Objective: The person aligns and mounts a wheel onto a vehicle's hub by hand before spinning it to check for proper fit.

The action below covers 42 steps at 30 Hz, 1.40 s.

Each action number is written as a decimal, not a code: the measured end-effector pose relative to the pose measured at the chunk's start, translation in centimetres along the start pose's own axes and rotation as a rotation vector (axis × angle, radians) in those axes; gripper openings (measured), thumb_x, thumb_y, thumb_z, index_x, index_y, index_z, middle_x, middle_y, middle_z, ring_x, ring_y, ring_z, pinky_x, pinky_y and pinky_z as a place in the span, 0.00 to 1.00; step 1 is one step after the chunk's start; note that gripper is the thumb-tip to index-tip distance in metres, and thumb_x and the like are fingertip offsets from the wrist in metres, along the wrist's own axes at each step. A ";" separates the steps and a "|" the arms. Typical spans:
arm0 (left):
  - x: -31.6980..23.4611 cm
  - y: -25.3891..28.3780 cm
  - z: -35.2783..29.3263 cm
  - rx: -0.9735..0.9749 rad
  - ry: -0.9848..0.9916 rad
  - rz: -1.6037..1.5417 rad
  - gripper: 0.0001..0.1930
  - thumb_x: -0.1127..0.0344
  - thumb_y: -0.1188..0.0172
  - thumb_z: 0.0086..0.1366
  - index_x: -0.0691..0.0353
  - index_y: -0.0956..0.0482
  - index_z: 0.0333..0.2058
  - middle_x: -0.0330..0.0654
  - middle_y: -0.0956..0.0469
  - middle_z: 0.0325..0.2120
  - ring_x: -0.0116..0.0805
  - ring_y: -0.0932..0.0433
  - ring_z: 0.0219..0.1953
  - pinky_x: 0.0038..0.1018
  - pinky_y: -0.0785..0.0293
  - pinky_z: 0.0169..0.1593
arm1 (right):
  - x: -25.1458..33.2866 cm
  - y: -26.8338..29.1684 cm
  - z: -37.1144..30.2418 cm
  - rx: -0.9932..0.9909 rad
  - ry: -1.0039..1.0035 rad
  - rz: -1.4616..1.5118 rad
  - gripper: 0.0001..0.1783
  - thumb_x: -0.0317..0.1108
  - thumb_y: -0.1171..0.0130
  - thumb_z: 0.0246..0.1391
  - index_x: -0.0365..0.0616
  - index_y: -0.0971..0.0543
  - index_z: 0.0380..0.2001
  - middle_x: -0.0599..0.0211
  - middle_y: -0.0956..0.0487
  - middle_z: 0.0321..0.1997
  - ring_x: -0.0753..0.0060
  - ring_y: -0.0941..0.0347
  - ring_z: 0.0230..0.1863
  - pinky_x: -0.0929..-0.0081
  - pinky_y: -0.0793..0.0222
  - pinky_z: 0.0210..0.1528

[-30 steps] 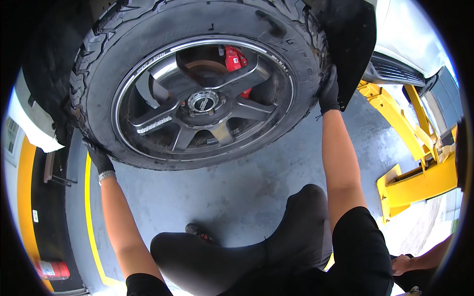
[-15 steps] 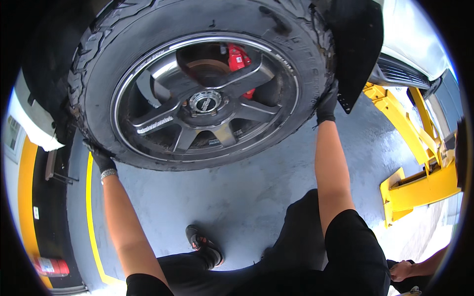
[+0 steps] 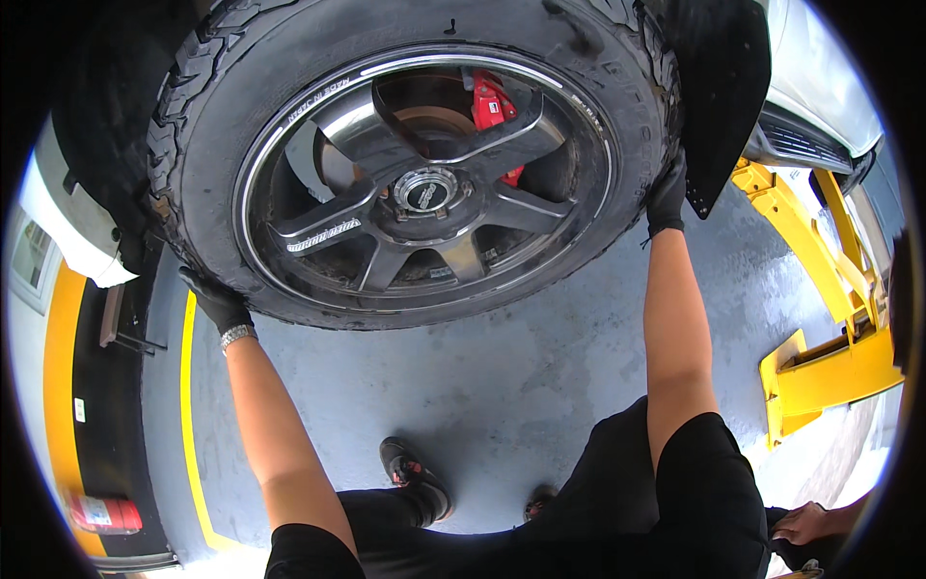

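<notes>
A large off-road wheel (image 3: pixel 391 261) fills the upper middle, its dark spoked rim circled by a chunky black tyre (image 3: pixel 198 207). Through the spokes show a red brake caliper (image 3: pixel 490 104) and a rusty-edged brake disc. My left hand (image 3: pixel 218 301), in a black glove with a metal-banded watch at the wrist, holds the tyre's lower left edge. At the tyre's right edge my right hand (image 3: pixel 666 198), also gloved in black, grips the tread side. Some fingers of both hands are hidden by the tyre. No wheel nuts can be made out clearly around the hub cap (image 3: pixel 425 192).
A black mud flap (image 3: pixel 719 106) hangs right of the tyre. Beyond it stands a yellow lift arm and base (image 3: pixel 834 372). White bodywork (image 3: pixel 82 217) is at left. A red extinguisher (image 3: pixel 104 514) lies lower left. Another person's hand (image 3: pixel 801 524) shows lower right.
The whole view has shifted, so wheel, hands and floor sit slightly farther right. Both hands keep their places on the tyre.
</notes>
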<state>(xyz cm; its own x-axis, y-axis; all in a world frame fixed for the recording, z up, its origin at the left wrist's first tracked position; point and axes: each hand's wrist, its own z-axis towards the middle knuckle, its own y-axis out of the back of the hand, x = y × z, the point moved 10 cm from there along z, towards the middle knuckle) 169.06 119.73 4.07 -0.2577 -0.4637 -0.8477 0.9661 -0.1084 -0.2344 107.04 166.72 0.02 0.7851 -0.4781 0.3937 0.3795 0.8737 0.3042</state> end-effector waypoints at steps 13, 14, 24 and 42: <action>-1.5 0.3 -0.5 -0.114 -0.140 0.278 0.35 0.46 0.73 0.69 0.76 0.44 0.58 0.56 0.43 0.59 0.46 0.43 0.61 0.32 0.51 0.63 | -0.1 1.0 -0.1 -0.051 -0.157 0.159 0.24 0.33 0.63 0.58 0.31 0.38 0.55 0.43 0.34 0.57 0.49 0.39 0.59 0.64 0.46 0.61; -1.6 0.2 -0.5 -0.115 -0.129 0.288 0.34 0.46 0.73 0.69 0.75 0.45 0.58 0.55 0.44 0.60 0.45 0.44 0.62 0.31 0.52 0.63 | 0.2 0.9 0.0 -0.039 -0.156 0.166 0.24 0.33 0.63 0.58 0.31 0.38 0.55 0.43 0.34 0.57 0.49 0.39 0.59 0.64 0.46 0.61; -1.8 -0.1 -0.6 -0.104 -0.103 0.210 0.34 0.46 0.73 0.69 0.73 0.46 0.59 0.54 0.45 0.61 0.44 0.45 0.62 0.32 0.53 0.64 | 0.8 1.3 0.2 -0.085 -0.126 0.192 0.23 0.35 0.61 0.58 0.33 0.36 0.54 0.44 0.31 0.54 0.47 0.36 0.56 0.63 0.43 0.58; -1.8 0.5 -0.3 -0.133 -0.137 0.318 0.33 0.46 0.72 0.69 0.72 0.44 0.59 0.54 0.43 0.60 0.45 0.43 0.61 0.34 0.49 0.62 | 0.3 1.1 0.3 -0.057 -0.145 0.139 0.23 0.33 0.62 0.58 0.32 0.37 0.54 0.44 0.32 0.55 0.48 0.36 0.57 0.62 0.41 0.58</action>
<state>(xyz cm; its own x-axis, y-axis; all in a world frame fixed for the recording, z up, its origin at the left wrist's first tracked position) 170.05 120.81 5.33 0.0683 -0.5703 -0.8186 0.9845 0.1713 -0.0372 107.55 167.48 0.74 0.7551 -0.3566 0.5502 0.3026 0.9340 0.1900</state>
